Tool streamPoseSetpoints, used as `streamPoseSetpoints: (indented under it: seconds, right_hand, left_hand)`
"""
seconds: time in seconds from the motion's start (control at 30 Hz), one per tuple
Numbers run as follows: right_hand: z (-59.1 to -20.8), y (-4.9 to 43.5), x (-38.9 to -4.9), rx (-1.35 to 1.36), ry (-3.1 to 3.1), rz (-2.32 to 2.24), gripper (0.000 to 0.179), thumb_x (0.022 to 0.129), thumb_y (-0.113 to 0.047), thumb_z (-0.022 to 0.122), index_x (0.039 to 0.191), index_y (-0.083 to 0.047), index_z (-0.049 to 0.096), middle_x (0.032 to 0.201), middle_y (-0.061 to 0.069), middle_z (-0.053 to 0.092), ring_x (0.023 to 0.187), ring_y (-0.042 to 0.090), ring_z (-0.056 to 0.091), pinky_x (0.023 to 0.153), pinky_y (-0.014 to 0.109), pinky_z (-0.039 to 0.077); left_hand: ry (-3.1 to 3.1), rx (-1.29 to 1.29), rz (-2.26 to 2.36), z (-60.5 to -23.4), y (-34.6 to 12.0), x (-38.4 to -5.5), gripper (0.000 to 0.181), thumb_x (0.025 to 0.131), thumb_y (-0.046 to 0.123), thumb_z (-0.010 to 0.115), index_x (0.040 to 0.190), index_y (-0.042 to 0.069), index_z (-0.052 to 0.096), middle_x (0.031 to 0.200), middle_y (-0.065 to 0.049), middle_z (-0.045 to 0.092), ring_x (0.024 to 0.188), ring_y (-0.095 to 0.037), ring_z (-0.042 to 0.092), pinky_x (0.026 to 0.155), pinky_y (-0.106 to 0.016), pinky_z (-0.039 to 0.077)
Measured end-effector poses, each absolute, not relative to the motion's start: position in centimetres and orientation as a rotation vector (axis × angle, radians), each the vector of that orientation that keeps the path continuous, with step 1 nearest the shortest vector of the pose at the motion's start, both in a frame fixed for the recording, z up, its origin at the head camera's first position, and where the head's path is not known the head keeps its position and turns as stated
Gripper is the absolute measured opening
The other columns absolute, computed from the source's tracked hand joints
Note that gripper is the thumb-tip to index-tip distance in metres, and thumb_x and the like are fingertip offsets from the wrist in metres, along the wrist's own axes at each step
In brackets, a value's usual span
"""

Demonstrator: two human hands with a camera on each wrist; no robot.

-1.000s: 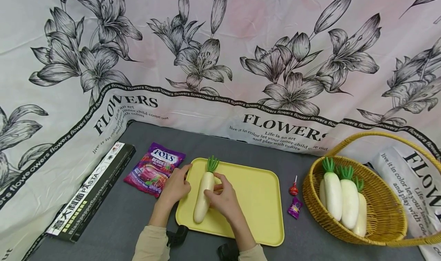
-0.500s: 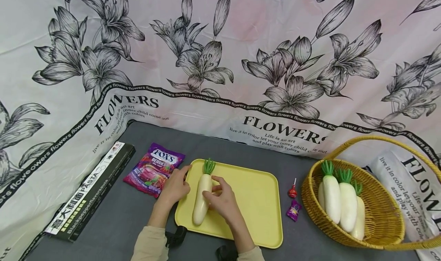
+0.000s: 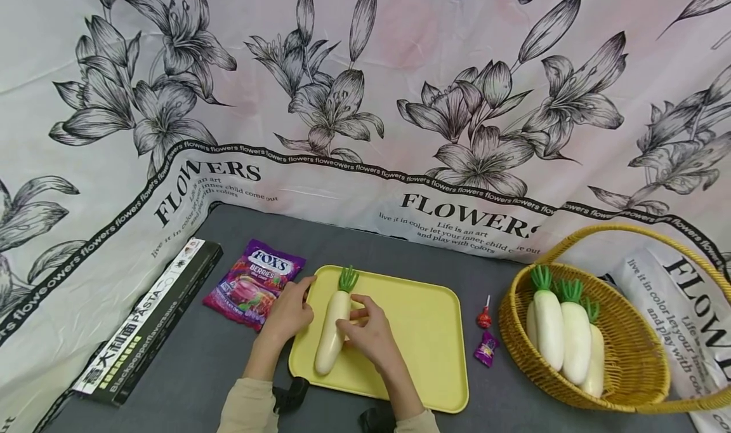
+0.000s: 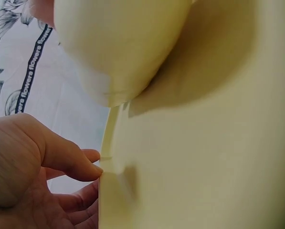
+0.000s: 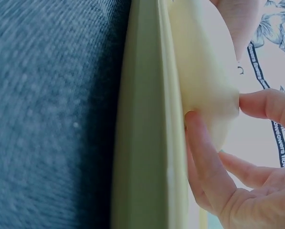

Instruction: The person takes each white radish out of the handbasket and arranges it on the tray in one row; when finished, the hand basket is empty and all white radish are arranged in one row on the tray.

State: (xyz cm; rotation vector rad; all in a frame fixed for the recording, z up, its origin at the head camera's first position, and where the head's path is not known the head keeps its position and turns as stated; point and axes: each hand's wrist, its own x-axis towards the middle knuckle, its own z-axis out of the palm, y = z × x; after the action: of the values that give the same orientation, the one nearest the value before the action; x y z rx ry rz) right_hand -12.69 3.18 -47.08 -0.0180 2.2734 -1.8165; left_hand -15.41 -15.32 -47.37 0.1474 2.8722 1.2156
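Note:
A white radish (image 3: pixel 334 334) with green leaf stubs lies lengthwise on the left part of a yellow tray (image 3: pixel 422 350). My right hand (image 3: pixel 371 331) pinches its middle from the right, thumb on top and fingers against the side. In the right wrist view, the thumb and fingertips touch the white radish (image 5: pixel 204 71) close above the tray rim (image 5: pixel 149 119). My left hand (image 3: pixel 290 312) holds the tray's left edge. The left wrist view has the left thumb (image 4: pixel 75 160) against the rim, with the other fingers partly hidden behind it.
Left of the tray lie a purple Fox's candy bag (image 3: pixel 257 284) and a long black pasta box (image 3: pixel 151 325). To the right are a red lollipop (image 3: pixel 484 317), a purple wrapped candy (image 3: pixel 486 348) and a handled wicker basket (image 3: pixel 634 357) with several white radishes (image 3: pixel 577 344).
The radish has shifted slightly left and nearer on the tray, with my right hand following it. My left hand stays at the tray's left edge.

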Motion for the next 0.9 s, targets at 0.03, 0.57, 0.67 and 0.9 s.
streamPoseSetpoints:
  seconds: [0.03, 0.57, 0.67, 0.9]
  right_hand:
    - [-47.11, 3.17, -12.71, -0.017, 2.271, -1.816, 0.064, 0.082, -0.011, 0.073, 0.139, 0.003, 0.048, 0.105, 0.02, 0.056, 0.08, 0.022, 0.06, 0.062, 0.038, 0.057]
    - [-46.9, 3.54, -12.65, -0.105, 2.34, -1.762, 0.061, 0.083, -0.013, 0.071, 0.138, 0.004, 0.05, 0.108, 0.02, 0.059, 0.078, 0.02, 0.06, 0.062, 0.038, 0.055]
    - [-47.0, 3.63, -12.77, -0.108, 2.35, -1.75, 0.06, 0.083, -0.013, 0.071, 0.137, 0.003, 0.051, 0.108, 0.02, 0.059, 0.077, 0.019, 0.06, 0.061, 0.036, 0.054]
    - [-47.38, 3.63, -12.88, -0.104, 2.357, -1.749, 0.058, 0.082, -0.012, 0.071, 0.134, 0.003, 0.054, 0.108, 0.019, 0.06, 0.076, 0.019, 0.061, 0.062, 0.036, 0.054]
  left_hand:
    - [2.876, 0.149, 1.216, -47.41, -15.35, -15.43, 0.059, 0.078, -0.006, 0.054, 0.137, -0.001, 0.054, 0.092, -0.013, 0.051, 0.078, -0.024, 0.046, 0.066, -0.037, 0.039]
    - [2.885, 0.163, 1.248, -47.41, -15.51, -15.58, 0.06, 0.075, -0.008, 0.051, 0.135, -0.003, 0.056, 0.087, -0.012, 0.05, 0.079, -0.024, 0.045, 0.066, -0.035, 0.036]
    - [2.88, 0.172, 1.263, -47.42, -15.53, -15.61, 0.06, 0.075, -0.009, 0.05, 0.134, -0.003, 0.056, 0.087, -0.012, 0.05, 0.078, -0.024, 0.045, 0.066, -0.035, 0.036]
    - [2.863, 0.194, 1.283, -47.48, -15.57, -15.43, 0.061, 0.073, -0.009, 0.048, 0.134, -0.004, 0.056, 0.087, -0.012, 0.05, 0.078, -0.024, 0.045, 0.067, -0.035, 0.036]
